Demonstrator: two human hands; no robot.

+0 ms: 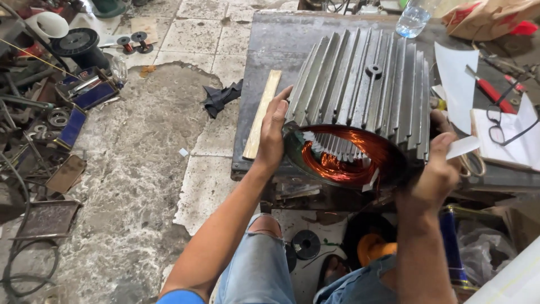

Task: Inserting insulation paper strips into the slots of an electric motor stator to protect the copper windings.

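The stator [360,101] lies on the bench [270,39], long axis running away from the person — open end (copper windings showing) facing them. Left hand [273,135] and right hand [441,166] clasp its opposite flanks, equally near.

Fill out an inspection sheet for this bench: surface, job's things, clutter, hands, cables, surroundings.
Surface: dark, worn metal workbench, scuffed.
Job's things: finned grey motor housing lying on its side, open end toward the camera, copper windings and white insulation strips inside.
Clutter: wooden strip, white paper sheets, eyeglasses, red-handled tool, plastic bottle, cardboard.
Hands: left hand grips the housing's left edge; right hand at its right edge with a white paper slip by the fingers.
Cables: loose dark cable on the floor at left.
Surroundings: cracked tiled floor, black rag, wire spools, scrap parts at left.
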